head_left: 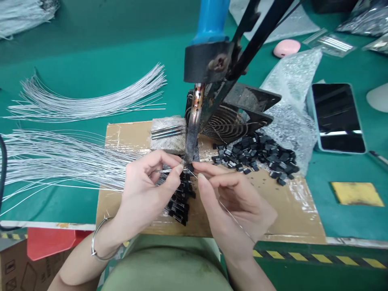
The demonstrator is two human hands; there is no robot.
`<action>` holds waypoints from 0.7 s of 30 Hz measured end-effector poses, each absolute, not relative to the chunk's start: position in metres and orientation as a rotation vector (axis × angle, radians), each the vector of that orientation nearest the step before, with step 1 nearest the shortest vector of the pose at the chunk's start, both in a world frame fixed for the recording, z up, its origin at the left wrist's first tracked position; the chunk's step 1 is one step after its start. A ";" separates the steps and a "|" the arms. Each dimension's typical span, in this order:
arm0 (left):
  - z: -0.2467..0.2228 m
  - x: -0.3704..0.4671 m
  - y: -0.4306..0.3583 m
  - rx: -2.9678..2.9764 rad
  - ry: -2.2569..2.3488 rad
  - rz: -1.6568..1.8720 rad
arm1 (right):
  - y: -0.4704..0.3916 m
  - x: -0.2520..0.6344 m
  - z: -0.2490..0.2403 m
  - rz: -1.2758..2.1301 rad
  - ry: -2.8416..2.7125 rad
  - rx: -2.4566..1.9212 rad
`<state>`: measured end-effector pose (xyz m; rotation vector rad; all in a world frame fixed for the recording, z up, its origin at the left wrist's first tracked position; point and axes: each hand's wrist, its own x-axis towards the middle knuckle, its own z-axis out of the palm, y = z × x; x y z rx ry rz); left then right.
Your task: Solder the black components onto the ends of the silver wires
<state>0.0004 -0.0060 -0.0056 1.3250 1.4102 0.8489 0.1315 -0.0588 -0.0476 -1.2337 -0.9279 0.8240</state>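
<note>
My left hand (151, 190) pinches a thin white wire (163, 171) by its end, just below the hot tip of the mounted soldering iron (192, 133). Close beside it, my right hand (233, 202) is closed on a strand of solder wire (232, 216), which runs from the tip back across the palm. A small black connector (190, 167) sits between the fingertips of both hands, partly hidden. Under my hands lies a row of wires ending in black connectors (180, 202). Exactly what touches the iron's tip is too small to make out.
Loose black connectors (257, 155) are heaped at right on the cardboard (291, 214). Behind the iron stands a fan (227, 121). White wire bundles (91, 105) lie left. A phone (338, 117), yellow sponge (357, 194) and bubble wrap (291, 97) are on the right.
</note>
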 end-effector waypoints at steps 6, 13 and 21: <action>-0.006 0.001 -0.006 1.314 1.402 0.863 | -0.059 0.132 -0.048 0.823 -0.936 -1.237; -0.005 0.001 -0.006 1.326 1.427 0.831 | -0.060 0.132 -0.050 0.800 -0.955 -1.263; -0.002 0.002 -0.006 1.331 1.426 0.828 | -0.062 0.132 -0.050 0.663 -1.085 -1.337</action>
